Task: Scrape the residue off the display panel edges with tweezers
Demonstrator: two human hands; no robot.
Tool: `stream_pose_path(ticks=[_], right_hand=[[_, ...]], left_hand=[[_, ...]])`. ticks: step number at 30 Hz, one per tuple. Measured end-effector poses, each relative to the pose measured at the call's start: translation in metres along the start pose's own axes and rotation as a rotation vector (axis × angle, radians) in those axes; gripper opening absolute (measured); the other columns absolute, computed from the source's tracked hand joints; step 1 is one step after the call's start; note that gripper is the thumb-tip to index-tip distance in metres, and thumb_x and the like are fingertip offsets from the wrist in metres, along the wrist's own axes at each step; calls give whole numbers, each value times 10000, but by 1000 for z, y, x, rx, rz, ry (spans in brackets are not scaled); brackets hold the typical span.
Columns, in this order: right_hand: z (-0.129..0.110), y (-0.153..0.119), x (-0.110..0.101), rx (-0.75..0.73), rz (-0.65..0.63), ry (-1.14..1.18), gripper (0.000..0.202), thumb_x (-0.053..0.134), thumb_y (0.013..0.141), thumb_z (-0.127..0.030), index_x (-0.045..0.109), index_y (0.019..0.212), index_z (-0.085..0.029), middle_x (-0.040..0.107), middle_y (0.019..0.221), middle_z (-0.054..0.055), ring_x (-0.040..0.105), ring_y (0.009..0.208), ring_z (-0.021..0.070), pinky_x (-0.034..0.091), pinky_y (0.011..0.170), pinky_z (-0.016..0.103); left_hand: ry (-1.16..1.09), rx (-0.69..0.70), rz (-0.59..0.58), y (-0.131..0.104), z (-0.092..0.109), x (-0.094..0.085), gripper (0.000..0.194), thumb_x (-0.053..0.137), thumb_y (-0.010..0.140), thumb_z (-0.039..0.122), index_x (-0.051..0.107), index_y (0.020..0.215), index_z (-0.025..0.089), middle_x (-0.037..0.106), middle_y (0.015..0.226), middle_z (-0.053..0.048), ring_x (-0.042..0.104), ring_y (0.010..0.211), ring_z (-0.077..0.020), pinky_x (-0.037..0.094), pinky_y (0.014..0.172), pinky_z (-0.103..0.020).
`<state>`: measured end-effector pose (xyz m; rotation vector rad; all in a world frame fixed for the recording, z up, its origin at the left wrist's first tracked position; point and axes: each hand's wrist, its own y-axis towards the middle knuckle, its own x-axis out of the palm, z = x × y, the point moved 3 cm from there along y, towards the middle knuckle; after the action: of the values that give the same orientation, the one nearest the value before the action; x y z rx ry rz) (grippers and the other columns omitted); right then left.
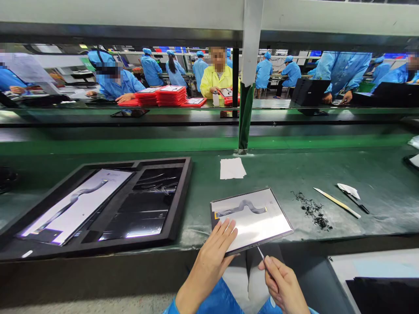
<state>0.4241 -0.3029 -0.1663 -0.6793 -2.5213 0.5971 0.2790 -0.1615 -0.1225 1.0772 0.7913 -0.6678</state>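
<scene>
A tablet display panel (253,226) with a silver back and a dark flex cable (242,208) lies tilted at the front edge of the green bench, its near side overhanging. My left hand (212,250) holds it at the near left corner, fingers flat on the silver back, the thumb hidden from view below the edge. Pinched in my right hand (283,281) is a pair of slim metal tweezers (262,254), the tip touching the panel's near edge. Right of the panel lie black scraps (312,210) and a pale pointed stick (337,203).
To the left, a black foam tray (186,196) holds a silver-backed panel (78,203) and dark glossy panels (144,213). White paper sheets (232,168) lie behind my panel. A black-handled tool (355,198) with white cloth is at right. A post (246,117) rises behind; co-workers sit beyond.
</scene>
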Motion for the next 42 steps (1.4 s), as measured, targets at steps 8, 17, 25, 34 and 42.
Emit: stream_pose_path(ticks=[8, 17, 25, 34, 42], right_hand=[[1, 0, -4, -5, 0, 11, 648, 718, 653, -795, 638, 780, -164, 318, 447, -120, 162, 344, 17, 102, 321, 155], [-5, -6, -5, -29, 51, 16, 618, 730, 677, -764, 622, 768, -163, 323, 461, -116, 167, 365, 17, 106, 342, 157], [-6, -7, -9, -40, 62, 1, 622, 714, 684, -774, 626, 789, -167, 332, 462, -114, 186, 353, 22, 119, 335, 159], [-14, -10, -13, -66, 88, 17, 610, 729, 685, -761, 633, 778, -166, 309, 470, -118, 175, 363, 18, 137, 342, 164], [-24, -12, -23, -101, 150, 22, 622, 754, 656, -763, 636, 760, -160, 301, 469, -117, 148, 381, 14, 124, 365, 181]], left_hand=[[-9, -2, 12, 0, 0, -1, 681, 565, 907, 40, 341, 1531, 194, 527, 1486, -137, 462, 1398, -278, 479, 1108, -497], [-7, -9, 1, 0, 1, -1, 709, 568, 893, 24, 324, 1537, 196, 524, 1489, -136, 458, 1400, -280, 478, 1108, -510], [0, 2, 0, 0, 0, 0, 701, 556, 892, 17, 325, 1535, 176, 523, 1489, -145, 456, 1404, -284, 493, 1092, -519], [-28, -111, -44, 1, -1, 1, 805, 548, 939, 86, 108, 1604, 199, 500, 1513, -131, 443, 1412, -277, 462, 1127, -467], [-79, -68, -59, 14, -4, 2, 915, 664, 911, 130, 73, 1605, 215, 476, 1526, -146, 471, 1393, -271, 440, 1141, -475]])
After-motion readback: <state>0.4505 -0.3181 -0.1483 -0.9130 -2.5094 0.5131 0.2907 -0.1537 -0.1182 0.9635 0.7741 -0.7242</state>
